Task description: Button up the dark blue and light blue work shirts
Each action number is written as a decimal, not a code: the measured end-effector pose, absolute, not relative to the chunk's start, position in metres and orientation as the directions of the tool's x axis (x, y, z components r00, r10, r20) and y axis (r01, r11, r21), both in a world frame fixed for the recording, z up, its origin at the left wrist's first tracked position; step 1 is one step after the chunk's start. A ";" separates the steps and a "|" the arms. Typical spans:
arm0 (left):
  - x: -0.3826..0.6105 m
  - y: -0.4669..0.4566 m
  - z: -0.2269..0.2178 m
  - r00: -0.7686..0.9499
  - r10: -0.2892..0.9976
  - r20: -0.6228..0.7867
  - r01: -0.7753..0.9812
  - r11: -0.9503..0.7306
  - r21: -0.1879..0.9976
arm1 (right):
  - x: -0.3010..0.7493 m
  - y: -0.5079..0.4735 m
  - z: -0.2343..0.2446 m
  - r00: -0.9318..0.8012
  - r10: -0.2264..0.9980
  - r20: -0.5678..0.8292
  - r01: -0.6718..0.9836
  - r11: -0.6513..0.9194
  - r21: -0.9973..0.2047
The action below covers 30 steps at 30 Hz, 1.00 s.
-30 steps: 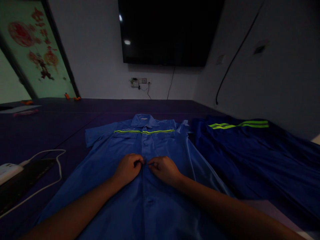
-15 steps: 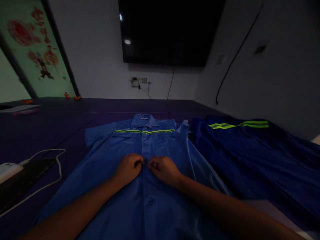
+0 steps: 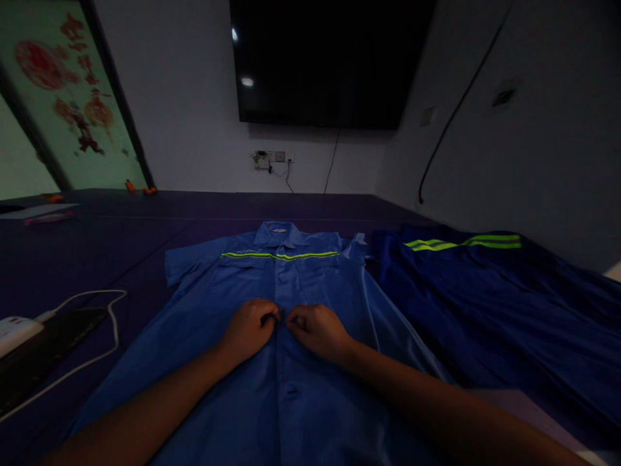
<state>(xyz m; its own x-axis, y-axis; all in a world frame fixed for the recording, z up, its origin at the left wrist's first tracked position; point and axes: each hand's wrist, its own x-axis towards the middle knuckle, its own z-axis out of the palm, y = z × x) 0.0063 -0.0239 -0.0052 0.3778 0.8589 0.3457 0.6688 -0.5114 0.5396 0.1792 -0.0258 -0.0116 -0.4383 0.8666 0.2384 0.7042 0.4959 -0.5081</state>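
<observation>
A blue short-sleeved work shirt (image 3: 242, 285) lies face up before me, its collar pointing away and a yellow-green stripe running across the chest. At the middle of its front placket my left hand (image 3: 253, 325) is closed, thumb and fingers pinching the placket fabric. Just right of it, my right hand (image 3: 317, 329) also pinches the placket, its fingertips a small gap from the left ones. Whether a button is between the fingers cannot be made out. Lower on the placket a dark buttonhole or button (image 3: 292, 391) shows.
A dark blue garment (image 3: 466, 298) with yellow-green stripes lies to the right. On the left are a white charger (image 3: 19, 333), its cable (image 3: 115, 323) and a dark phone-like slab (image 3: 63, 349). A pale sheet (image 3: 526, 414) shows at lower right. A black screen (image 3: 330, 65) hangs on the wall.
</observation>
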 end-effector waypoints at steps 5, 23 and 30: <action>0.006 -0.024 -0.005 0.389 0.854 0.345 0.679 -0.519 0.520 | 0.179 -0.026 -0.011 -0.443 0.865 0.237 0.705 0.499 -0.503; 0.006 -0.024 -0.007 0.395 0.850 0.348 0.679 -0.525 0.513 | 0.180 -0.026 -0.012 -0.457 0.853 0.252 0.690 0.519 -0.505; 0.007 -0.025 -0.005 0.388 0.848 0.361 0.681 -0.527 0.508 | 0.180 -0.027 -0.012 -0.450 0.860 0.242 0.696 0.507 -0.508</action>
